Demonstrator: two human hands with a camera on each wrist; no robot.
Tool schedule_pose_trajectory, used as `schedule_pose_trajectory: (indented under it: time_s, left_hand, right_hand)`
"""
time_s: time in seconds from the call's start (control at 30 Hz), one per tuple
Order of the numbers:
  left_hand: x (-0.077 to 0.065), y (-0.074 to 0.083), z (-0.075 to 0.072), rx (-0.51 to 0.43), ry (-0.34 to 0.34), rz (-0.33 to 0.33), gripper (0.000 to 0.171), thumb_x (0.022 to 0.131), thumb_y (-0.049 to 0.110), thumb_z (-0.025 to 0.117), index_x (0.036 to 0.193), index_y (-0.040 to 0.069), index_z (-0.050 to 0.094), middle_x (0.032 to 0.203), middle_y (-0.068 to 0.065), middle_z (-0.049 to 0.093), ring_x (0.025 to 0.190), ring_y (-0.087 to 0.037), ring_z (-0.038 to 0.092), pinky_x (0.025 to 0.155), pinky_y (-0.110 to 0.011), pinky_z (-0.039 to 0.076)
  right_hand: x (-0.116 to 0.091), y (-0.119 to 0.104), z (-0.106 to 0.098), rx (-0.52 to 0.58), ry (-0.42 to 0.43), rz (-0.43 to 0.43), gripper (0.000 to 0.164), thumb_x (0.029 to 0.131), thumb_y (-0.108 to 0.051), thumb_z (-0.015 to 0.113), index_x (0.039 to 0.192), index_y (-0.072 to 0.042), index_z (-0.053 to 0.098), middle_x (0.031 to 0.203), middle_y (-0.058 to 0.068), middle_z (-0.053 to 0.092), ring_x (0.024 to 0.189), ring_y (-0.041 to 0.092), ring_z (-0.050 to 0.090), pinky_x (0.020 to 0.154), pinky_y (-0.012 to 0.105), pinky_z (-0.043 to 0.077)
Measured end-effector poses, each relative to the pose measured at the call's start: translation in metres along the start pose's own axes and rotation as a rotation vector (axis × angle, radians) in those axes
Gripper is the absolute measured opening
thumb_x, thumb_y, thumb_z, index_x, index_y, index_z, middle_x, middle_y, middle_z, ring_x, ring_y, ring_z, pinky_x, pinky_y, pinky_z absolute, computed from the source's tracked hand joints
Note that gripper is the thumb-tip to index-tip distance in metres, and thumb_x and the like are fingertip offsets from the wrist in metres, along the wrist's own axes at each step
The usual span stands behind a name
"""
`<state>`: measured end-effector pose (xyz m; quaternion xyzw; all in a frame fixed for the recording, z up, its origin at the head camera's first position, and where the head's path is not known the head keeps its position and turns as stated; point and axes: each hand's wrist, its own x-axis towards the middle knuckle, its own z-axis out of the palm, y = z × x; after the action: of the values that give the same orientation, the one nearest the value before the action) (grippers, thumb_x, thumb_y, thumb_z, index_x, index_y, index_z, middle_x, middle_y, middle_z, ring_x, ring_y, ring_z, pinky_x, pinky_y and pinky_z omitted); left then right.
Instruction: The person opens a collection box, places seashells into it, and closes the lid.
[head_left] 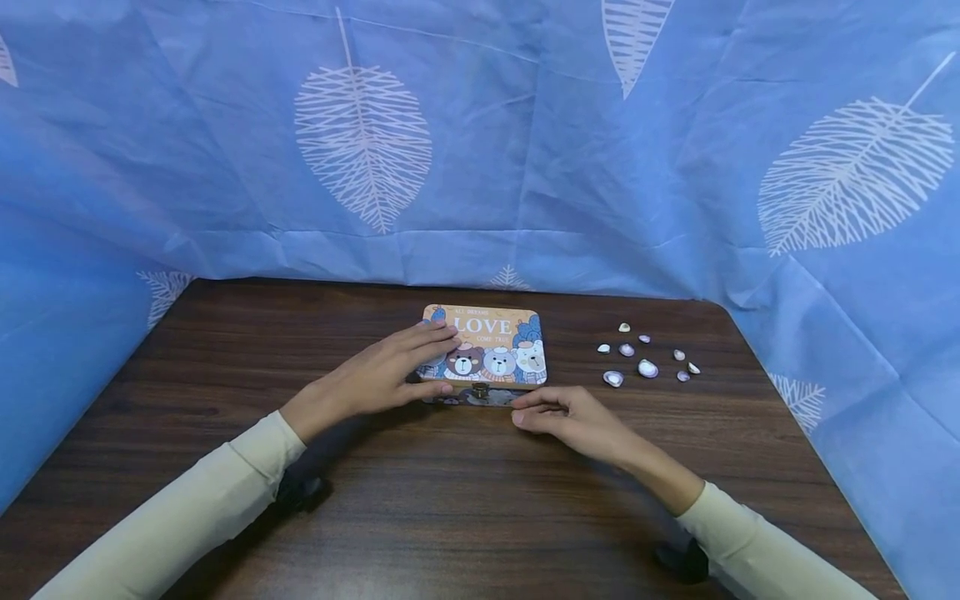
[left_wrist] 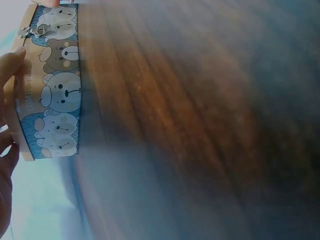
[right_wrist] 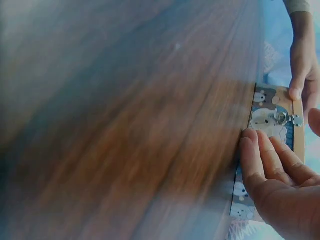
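A tin box (head_left: 498,347) with bears and the word LOVE on its lid lies closed on the table. On its front is a metal clasp (right_wrist: 283,118), also visible in the left wrist view. My left hand (head_left: 375,371) rests over the left side of the lid with fairly straight fingers, its thumb along the front edge. At the front right corner, my right hand (head_left: 577,423) has its loosely bent fingers (right_wrist: 272,160) against or very near the front face, right of the clasp. Whether those fingertips press on the tin cannot be told.
Several small seashells (head_left: 647,368) lie scattered to the right of the box on the dark wooden table (head_left: 450,517). Behind and beside the table hangs a blue cloth (head_left: 487,150) with white leaf prints.
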<state>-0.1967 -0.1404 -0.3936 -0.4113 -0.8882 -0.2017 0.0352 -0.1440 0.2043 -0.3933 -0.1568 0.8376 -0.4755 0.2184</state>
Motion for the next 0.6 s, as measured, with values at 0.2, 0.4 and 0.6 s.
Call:
schedule_pose_trajectory:
  time_s: [0.2,0.4,0.6]
  left_hand:
    - [0.001,0.001,-0.003,0.039,-0.016,-0.003,0.074,0.107,0.043,0.079,0.166,0.006,0.055,0.177,-0.015,0.049,0.167,-0.039,0.043,0.135,-0.061,0.039]
    - [0.001,0.000,-0.004,0.030,0.004,0.015,0.071,0.106,0.039,0.081,0.164,0.006,0.059,0.174,-0.016,0.054,0.165,-0.039,0.046,0.134,-0.061,0.040]
    - [0.003,-0.001,-0.003,0.002,0.003,0.025,0.072,0.106,0.041,0.080,0.165,0.006,0.058,0.175,-0.015,0.053,0.166,-0.039,0.044,0.135,-0.061,0.039]
  right_hand:
    - [0.008,0.000,0.009,0.154,-0.098,-0.039,0.051,0.113,-0.019,0.067,0.158,0.003,0.061,0.154,0.024,0.070,0.142,0.038,0.070,0.115,0.037,0.061]
    - [0.014,-0.003,0.019,0.234,-0.150,-0.037,0.059,0.112,-0.016,0.067,0.164,0.006,0.051,0.161,0.027,0.063,0.146,0.042,0.067,0.117,0.035,0.060]
    - [0.017,-0.005,0.024,0.288,-0.146,0.001,0.063,0.110,-0.015,0.068,0.165,0.008,0.048,0.163,0.029,0.061,0.147,0.041,0.066,0.119,0.035,0.058]
